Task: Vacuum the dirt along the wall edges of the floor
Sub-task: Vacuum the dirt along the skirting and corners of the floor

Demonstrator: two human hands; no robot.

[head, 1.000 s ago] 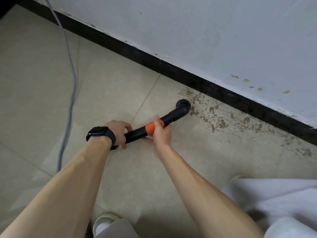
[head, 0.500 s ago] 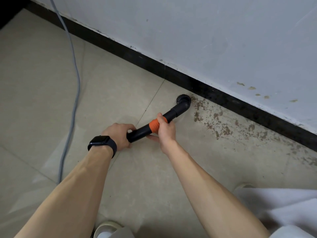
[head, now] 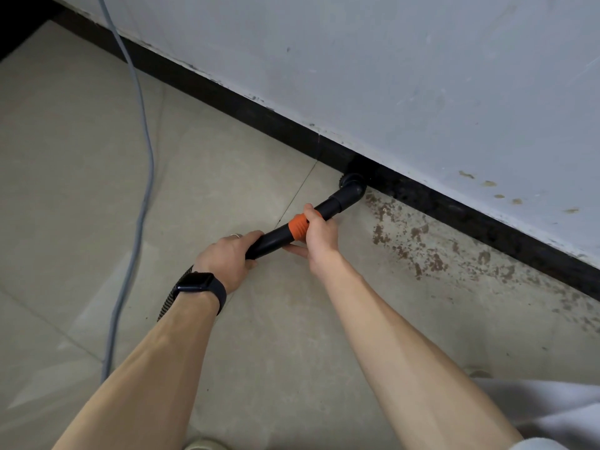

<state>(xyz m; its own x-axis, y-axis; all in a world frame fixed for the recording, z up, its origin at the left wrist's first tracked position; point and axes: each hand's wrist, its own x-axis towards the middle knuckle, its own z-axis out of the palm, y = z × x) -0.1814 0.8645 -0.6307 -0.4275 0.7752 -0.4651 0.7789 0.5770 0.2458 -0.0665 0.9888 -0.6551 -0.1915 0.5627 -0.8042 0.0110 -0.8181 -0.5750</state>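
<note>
Your left hand (head: 227, 258) grips the rear of the black vacuum wand (head: 276, 237), and your right hand (head: 319, 235) wraps around its orange collar (head: 298, 226). The nozzle (head: 354, 188) sits against the black baseboard (head: 487, 219) under the scuffed white wall (head: 389, 76). Brown dirt (head: 425, 254) speckles the beige floor tiles (head: 227, 157) just beside it, and a grey cable (head: 143, 196) trails across the tiles.

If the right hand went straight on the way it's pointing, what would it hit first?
Likely the vacuum nozzle, just ahead along the tube that the right hand grips; the black baseboard lies right behind it.
</note>
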